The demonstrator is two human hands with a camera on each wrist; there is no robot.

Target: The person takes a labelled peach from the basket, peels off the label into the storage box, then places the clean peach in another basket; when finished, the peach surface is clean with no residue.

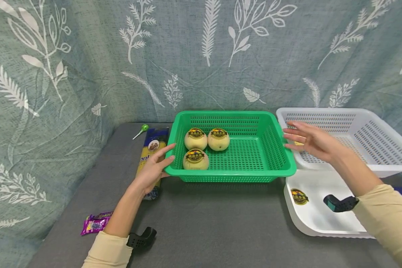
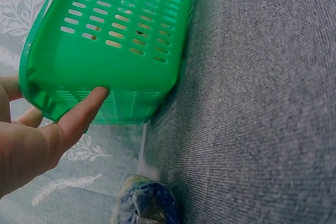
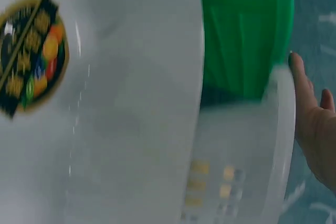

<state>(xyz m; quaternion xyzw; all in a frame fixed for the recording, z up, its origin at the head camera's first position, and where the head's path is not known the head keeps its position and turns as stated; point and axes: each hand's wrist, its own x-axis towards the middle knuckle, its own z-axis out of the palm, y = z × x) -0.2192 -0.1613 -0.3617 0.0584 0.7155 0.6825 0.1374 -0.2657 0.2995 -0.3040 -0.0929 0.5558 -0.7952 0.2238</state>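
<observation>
Nearest, a purple candy wrapper [image 1: 96,223] lies on the grey table [image 1: 204,223] at near left; a white tray [image 1: 316,217] with 1 round sticker sits at near right. Left hand [image 1: 153,167], fingers straight and together, touches the left rim of the green basket [image 1: 251,175] at table centre. Inside lie 3 labelled fruits [image 1: 195,139]. Right hand [image 1: 309,140], fingers spread, hovers beside the right rim. Farther right stands a white basket [image 1: 372,128].
</observation>
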